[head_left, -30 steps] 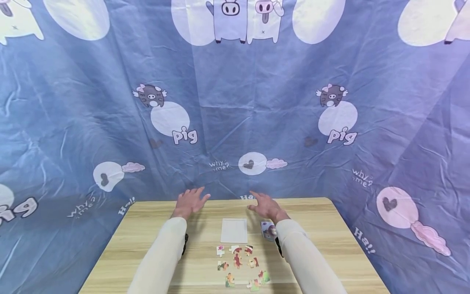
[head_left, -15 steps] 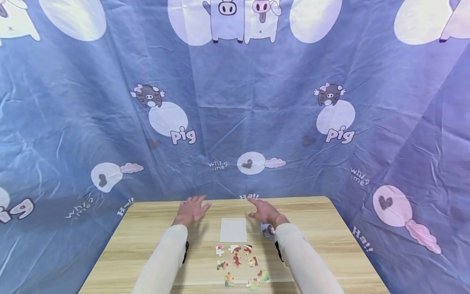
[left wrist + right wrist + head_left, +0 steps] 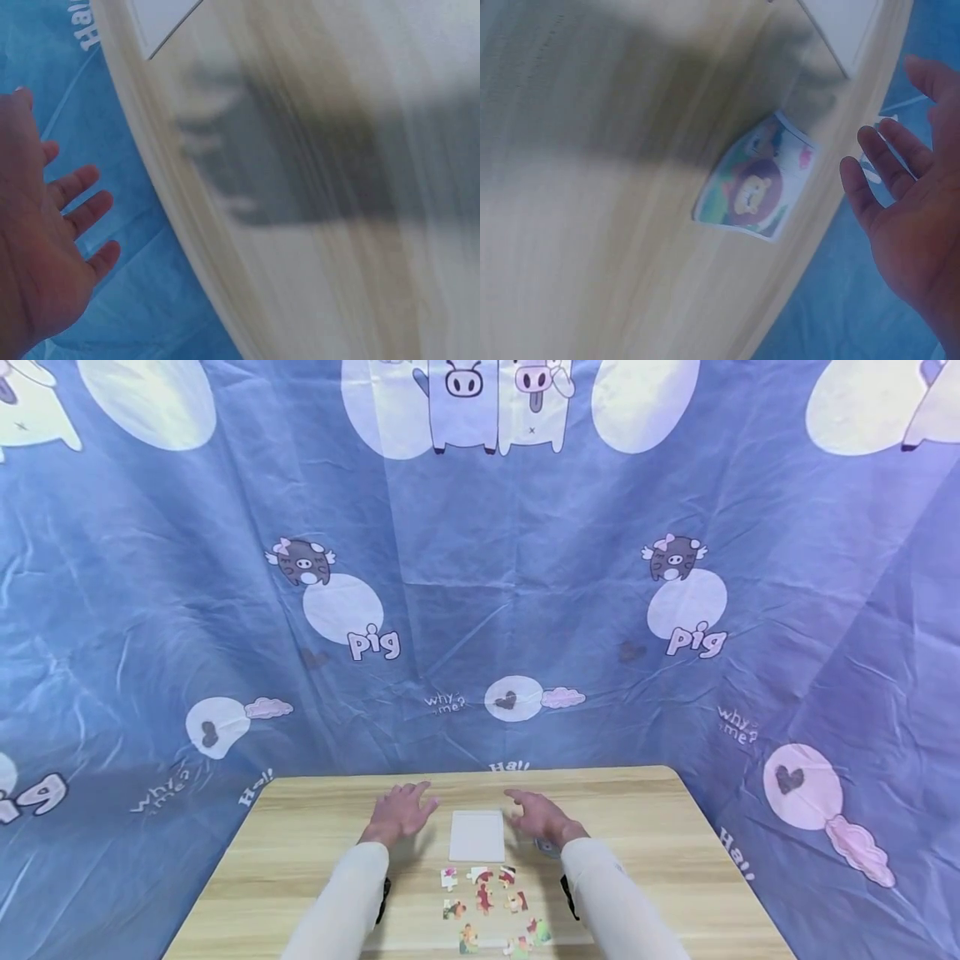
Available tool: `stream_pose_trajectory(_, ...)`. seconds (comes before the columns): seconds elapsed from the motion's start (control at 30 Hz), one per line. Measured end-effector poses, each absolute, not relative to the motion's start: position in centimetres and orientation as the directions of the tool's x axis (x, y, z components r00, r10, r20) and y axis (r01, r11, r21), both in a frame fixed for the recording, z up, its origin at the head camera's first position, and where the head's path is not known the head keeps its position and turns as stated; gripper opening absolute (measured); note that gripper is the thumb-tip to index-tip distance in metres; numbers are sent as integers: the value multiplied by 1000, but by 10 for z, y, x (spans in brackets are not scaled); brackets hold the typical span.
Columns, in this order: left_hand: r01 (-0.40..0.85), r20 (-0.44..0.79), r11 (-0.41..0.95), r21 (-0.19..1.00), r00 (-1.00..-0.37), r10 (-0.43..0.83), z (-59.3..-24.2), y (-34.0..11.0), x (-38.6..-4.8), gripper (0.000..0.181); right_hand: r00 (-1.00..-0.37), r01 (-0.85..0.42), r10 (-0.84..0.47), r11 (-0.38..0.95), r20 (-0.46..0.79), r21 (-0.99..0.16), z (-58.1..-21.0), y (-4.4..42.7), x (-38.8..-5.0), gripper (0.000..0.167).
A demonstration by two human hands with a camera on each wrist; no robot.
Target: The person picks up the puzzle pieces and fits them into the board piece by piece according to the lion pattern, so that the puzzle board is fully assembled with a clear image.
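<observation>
My left hand (image 3: pixel 401 814) hovers over the table to the left of a white square tray (image 3: pixel 477 837), its fingers spread and holding nothing. On the tray's other side my right hand (image 3: pixel 540 817) is held in the air, also with nothing in it. A picture card with a lion (image 3: pixel 754 187) lies on the table below the right hand; in the head view the hand and wrist partly cover it. Several loose jigsaw pieces (image 3: pixel 483 899) lie apart from one another in front of the tray. Both palms show in the wrist views, with fingers loosely extended.
The light wooden table (image 3: pixel 300 860) has rounded far corners. A blue cloth (image 3: pixel 465 610) printed with cartoon pigs hangs behind it and at both sides. Shadows of the hands and arms fall on the tabletop in the wrist views.
Both hands have drawn slightly back toward the person, nearer the white tray. The head view has shifted a little. The tray, card and jigsaw pieces stay where they were on the table.
</observation>
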State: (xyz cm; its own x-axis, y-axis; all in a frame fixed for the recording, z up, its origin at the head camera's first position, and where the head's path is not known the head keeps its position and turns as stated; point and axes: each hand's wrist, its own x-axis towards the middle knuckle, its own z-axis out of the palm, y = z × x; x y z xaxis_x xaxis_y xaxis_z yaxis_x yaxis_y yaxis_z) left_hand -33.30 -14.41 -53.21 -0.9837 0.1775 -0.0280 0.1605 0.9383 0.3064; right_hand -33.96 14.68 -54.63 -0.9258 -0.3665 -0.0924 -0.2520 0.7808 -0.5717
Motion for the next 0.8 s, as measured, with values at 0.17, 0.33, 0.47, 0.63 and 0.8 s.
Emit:
stream_pose_trajectory(0.17, 155, -57, 926, 343, -981, 185, -544, -141, -325, 62, -922, -222, -370, 751, -117, -621, -556, 147, -334, 59)
stream_pose_trajectory(0.33, 156, -63, 912, 379, -979, 194, -557, -138, -318, 61, -917, -243, -385, 747, -105, -618, -563, 147, -332, 60)
stream_pose_trajectory(0.47, 164, -51, 905, 392, -978, 200, -573, -135, -314, 61, -920, -241, -381, 741, -97, -627, -567, 148, -330, 59)
stream_pose_trajectory(0.63, 173, -53, 895, 410, -976, 213, -586, -133, -309, 60, -922, -240, -375, 748, -95, -618, -572, 148, -331, 59)
stream_pose_trajectory(0.8, 182, -65, 887, 425, -971, 230, -590, -130, -303, 59, -924, -228, -367, 757, -110, -613, -575, 146, -332, 59)
